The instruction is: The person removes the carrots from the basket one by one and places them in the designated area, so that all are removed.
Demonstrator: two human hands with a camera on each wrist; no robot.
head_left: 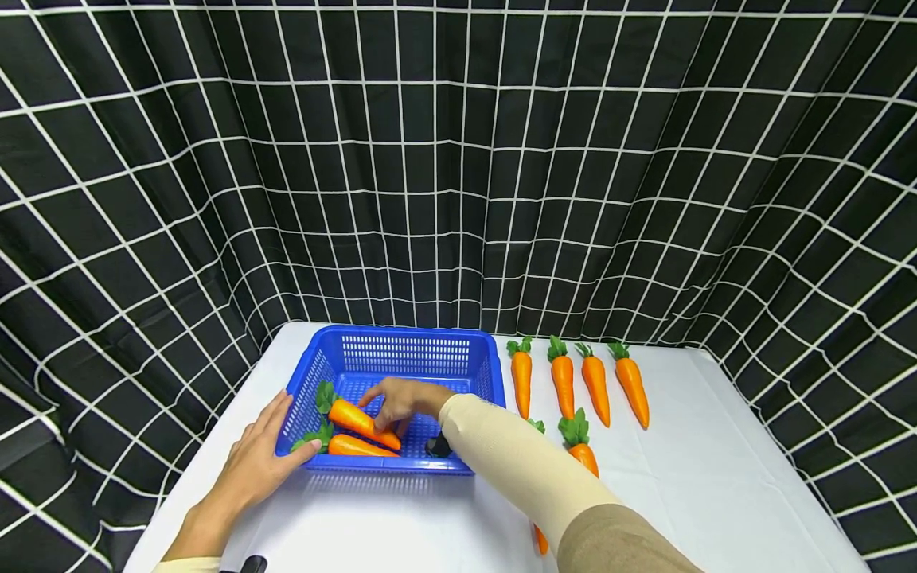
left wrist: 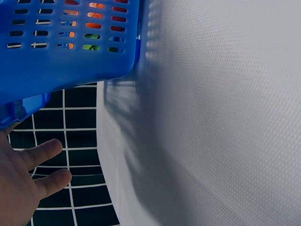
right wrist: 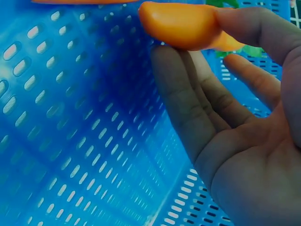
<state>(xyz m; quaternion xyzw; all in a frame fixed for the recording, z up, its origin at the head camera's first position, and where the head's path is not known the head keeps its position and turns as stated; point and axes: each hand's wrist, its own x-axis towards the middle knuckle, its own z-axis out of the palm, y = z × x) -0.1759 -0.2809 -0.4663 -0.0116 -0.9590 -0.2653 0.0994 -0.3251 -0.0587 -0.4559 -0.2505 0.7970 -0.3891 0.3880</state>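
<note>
A blue perforated basket (head_left: 408, 330) stands on the table's left half. Inside it, a carrot with green leaves (head_left: 358, 418) lies slantwise, and a second carrot (head_left: 358, 447) is along the front wall. My right hand (head_left: 404, 402) reaches into the basket and pinches the slanted carrot near its tip; the right wrist view shows the thumb against the carrot (right wrist: 181, 26) and fingers beneath it. My left hand (head_left: 251, 461) rests at the basket's left front corner, fingers stretched along the outside and thumb over the rim. In the left wrist view, two fingers of that hand (left wrist: 19, 188) are extended.
Several carrots (head_left: 596, 390) lie in a row on the white table (head_left: 702, 477), right of the basket. Nearer is another carrot (head_left: 585, 458); my right sleeve (head_left: 516, 461) partly covers more orange and green there. A black cloth with white grid lines (head_left: 444, 183) surrounds the table.
</note>
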